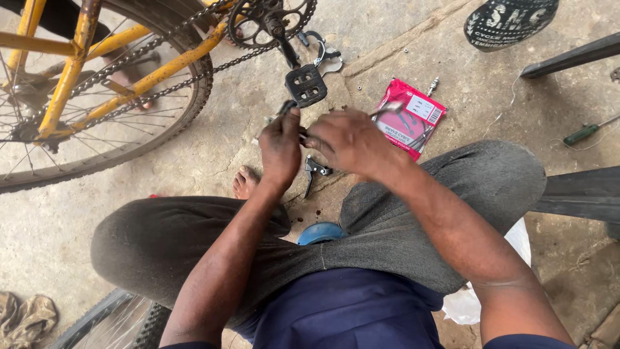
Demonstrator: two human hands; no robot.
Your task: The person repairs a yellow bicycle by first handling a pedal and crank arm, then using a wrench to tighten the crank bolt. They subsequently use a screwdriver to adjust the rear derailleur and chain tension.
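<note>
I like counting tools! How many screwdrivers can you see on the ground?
1. The green-handled screwdriver lies on the concrete at the right edge, beside the dark bench. Others may be hidden out of view.

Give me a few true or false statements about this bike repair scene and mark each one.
1. The bike frame is yellow. True.
2. A red packet lies on the ground beyond the hands. True.
3. The left hand rests flat on the knee. False: it is raised beside the right hand, gripping a small part.
4. The screwdriver has a red handle. False: it is green.
5. The pedal is black. True.
</note>
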